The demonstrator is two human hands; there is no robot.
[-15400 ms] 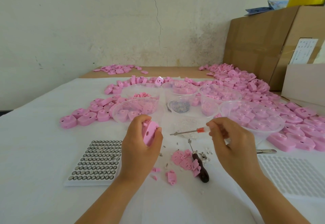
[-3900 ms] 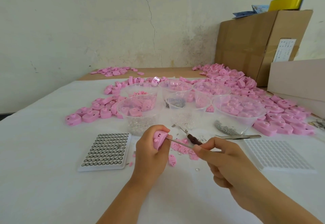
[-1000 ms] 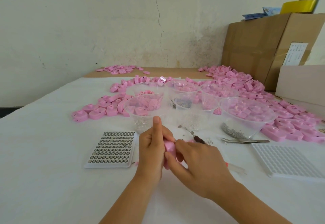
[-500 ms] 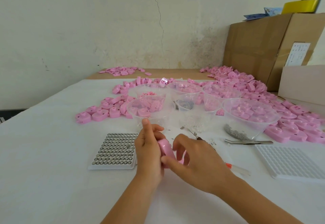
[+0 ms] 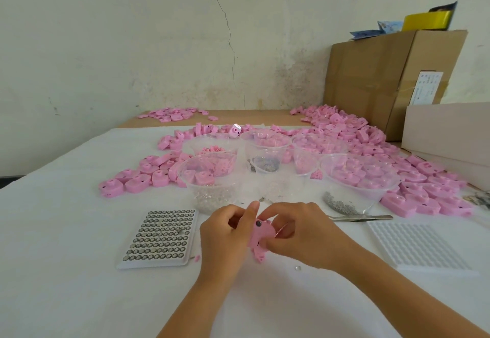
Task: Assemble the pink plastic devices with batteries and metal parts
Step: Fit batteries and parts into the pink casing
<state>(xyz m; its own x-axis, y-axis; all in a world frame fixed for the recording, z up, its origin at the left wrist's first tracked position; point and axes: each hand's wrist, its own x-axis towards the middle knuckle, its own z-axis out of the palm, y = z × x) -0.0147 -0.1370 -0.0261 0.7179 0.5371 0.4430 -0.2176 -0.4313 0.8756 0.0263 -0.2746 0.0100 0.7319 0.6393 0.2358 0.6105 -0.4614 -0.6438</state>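
Hands meet low over the counter (image 5: 66,231): the left hand (image 5: 225,234) and right hand (image 5: 299,234) each have their grip clamped on one pink device (image 5: 259,237), pinched between them just above the white surface, with the battery tray (image 5: 159,237) close to the left of the grip and the tweezers (image 5: 360,217) off to its right. Light, stiff and smooth, the shell looks apt to slip or pop apart, so I would hold it by its flat sides near the seam. Fingers cover most of it, so whether battery and metal parts are seated is hard to say.
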